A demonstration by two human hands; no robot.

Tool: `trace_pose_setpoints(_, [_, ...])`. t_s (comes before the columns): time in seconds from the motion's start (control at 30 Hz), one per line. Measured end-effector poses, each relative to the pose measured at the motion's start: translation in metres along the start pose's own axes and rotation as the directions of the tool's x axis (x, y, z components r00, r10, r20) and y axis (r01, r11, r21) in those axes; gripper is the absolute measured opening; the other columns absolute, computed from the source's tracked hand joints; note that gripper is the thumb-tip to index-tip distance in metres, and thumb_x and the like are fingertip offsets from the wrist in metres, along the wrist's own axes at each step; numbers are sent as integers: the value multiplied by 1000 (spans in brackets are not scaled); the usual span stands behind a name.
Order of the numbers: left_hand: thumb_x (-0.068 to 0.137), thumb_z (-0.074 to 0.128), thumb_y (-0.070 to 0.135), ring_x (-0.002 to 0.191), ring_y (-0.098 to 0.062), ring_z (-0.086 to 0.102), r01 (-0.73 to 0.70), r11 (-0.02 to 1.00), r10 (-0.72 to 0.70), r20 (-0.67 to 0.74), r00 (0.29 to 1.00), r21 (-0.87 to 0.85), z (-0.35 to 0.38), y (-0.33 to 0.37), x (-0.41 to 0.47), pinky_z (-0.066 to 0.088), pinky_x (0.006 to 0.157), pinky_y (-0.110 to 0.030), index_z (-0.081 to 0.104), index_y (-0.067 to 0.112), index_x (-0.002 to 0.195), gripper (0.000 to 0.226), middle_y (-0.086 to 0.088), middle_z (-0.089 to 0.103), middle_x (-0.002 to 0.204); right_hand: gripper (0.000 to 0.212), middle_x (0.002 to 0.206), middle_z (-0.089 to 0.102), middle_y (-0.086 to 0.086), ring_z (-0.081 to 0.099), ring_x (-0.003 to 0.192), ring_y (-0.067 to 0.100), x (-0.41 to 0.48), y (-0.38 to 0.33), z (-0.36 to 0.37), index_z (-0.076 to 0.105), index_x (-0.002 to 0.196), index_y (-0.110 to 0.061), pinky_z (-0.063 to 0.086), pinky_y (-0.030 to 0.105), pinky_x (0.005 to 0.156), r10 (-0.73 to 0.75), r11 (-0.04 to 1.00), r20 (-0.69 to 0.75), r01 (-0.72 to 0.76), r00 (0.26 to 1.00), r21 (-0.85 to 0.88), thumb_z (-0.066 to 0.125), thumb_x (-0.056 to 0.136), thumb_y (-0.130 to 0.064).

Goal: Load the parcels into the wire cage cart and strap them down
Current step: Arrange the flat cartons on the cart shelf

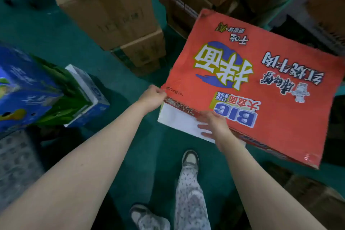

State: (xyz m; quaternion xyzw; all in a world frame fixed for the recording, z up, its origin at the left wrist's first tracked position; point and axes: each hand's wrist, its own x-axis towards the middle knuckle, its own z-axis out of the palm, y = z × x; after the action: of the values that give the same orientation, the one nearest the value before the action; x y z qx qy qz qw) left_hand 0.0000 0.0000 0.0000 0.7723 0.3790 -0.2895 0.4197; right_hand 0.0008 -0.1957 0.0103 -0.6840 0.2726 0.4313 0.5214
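Note:
A large flat orange-red carton (261, 84) with printed white, yellow and blue lettering is held tilted above the green floor, right of centre. My left hand (155, 97) grips its near left corner. My right hand (214, 125) holds the near edge, thumb on the top face and fingers spread on the white side panel (179, 121). No wire cage cart can be made out with certainty.
A blue and green printed carton (37, 89) lies at the left, above a grey patterned pack (16, 157). Stacked brown cartons (112, 15) stand behind, and more sit on shelving (317, 5) at the upper right. My feet (190, 157) stand on the green floor (149, 155).

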Motion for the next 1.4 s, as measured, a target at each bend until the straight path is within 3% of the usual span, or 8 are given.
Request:
trace_pose_setpoints(0.1, [92,43,56,121,-31,47,149,989,-147,-105,984,16,12,-6,26,38,89,-34,26,3,140,74,-15,42,139,23,109,65,5,60,96,23,24,11,9,58,110,-15,45,36,86,84,996,23,-84,996,-12,42,99,-29])
trace_pose_setpoints(0.2, [87,33,69,128,-34,43,238,971,-238,-34,971,5,22,-9,47,38,104,-44,14,7,149,89,-13,33,149,33,102,66,6,61,94,26,38,18,17,62,101,-12,44,35,83,145,988,41,-147,989,51,39,99,-37])
trace_pose_setpoints(0.37, [90,31,66,125,-33,46,215,976,-215,-1,977,19,30,-10,66,39,103,-45,22,13,148,78,-9,36,148,53,79,61,2,58,73,19,57,21,24,62,80,-12,44,31,66,246,922,30,-243,969,302,37,94,-57])
trace_pose_setpoints(0.6, [94,15,63,108,-33,58,180,968,-171,-66,983,175,33,-19,53,45,83,-35,47,16,134,69,-15,56,126,51,56,35,-1,34,52,16,61,20,36,38,63,-16,35,25,56,365,780,-82,-257,927,571,42,93,-57])
trace_pose_setpoints(0.77, [97,19,58,91,-21,54,261,965,-255,132,958,-26,42,-9,41,43,72,-30,37,14,140,65,-11,53,129,48,55,37,-1,32,49,15,60,14,46,37,62,-16,32,22,52,371,736,-165,-181,914,653,46,95,-50])
trace_pose_setpoints(0.97, [72,47,80,130,-32,40,301,822,-244,179,953,-483,55,-14,56,33,108,-46,15,17,149,104,-9,34,148,49,55,40,-1,35,51,15,64,21,43,39,62,-15,32,24,54,329,789,-185,-162,926,593,45,94,-50])
trace_pose_setpoints(1.27, [61,58,58,136,-19,27,288,436,-31,305,952,-853,79,-37,80,11,114,-41,43,21,134,83,0,40,143,50,57,45,-1,37,49,13,80,42,34,48,65,-14,31,22,50,251,878,-137,-165,958,449,45,91,-57])
trace_pose_setpoints(1.4, [40,65,59,126,-20,40,233,405,-16,248,969,-884,86,-44,82,10,112,-44,48,30,119,87,2,48,134,55,58,46,2,41,50,15,83,50,35,51,66,-12,34,23,52,215,881,-97,-150,972,449,40,90,-60])
